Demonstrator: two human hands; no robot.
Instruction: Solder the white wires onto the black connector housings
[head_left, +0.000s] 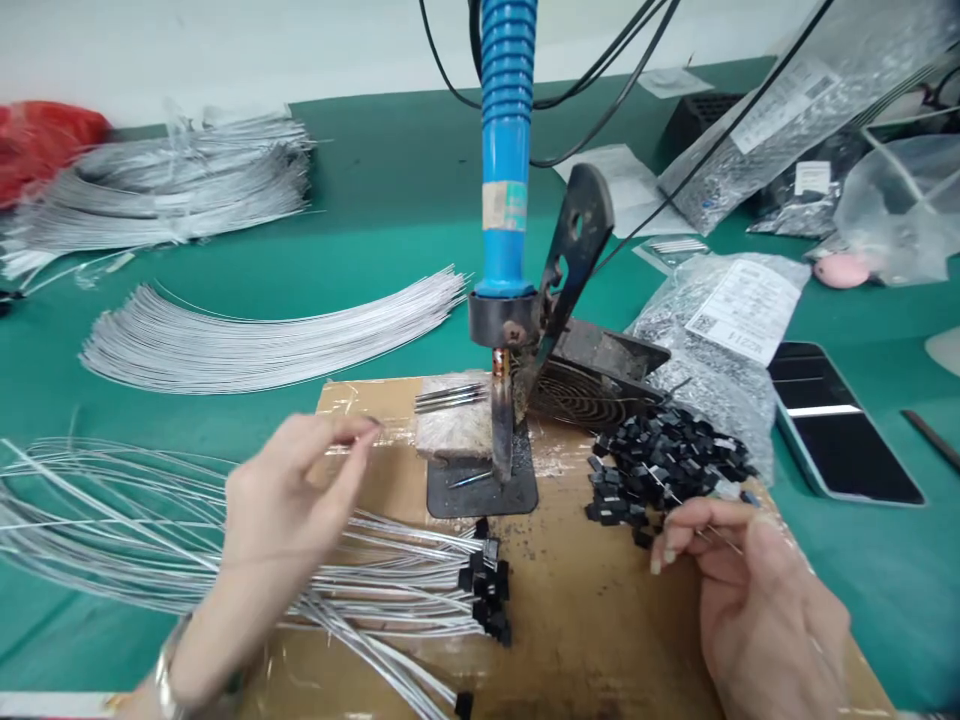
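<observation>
My left hand [289, 495] hovers over a bundle of grey wires with black end connectors [420, 580], thumb and forefinger pinched together; what they hold is too thin to make out. My right hand [739, 575] is curled at the lower right, pinching a thin wire with a small black piece beside a pile of black connectors [664, 460]. A blue-handled soldering iron [506, 200] stands tip-down in a black stand [480, 490] on a brown cardboard sheet [592, 610]. A few wire ends [450, 397] rest on a sponge block next to the tip.
Curved bundles of grey wire [247, 340] lie on the green table, with more at the far left [172, 180]. Silver bags of parts [720, 320] and a phone [840, 425] are at the right. A small fan [592, 385] sits behind the iron. Black cables hang overhead.
</observation>
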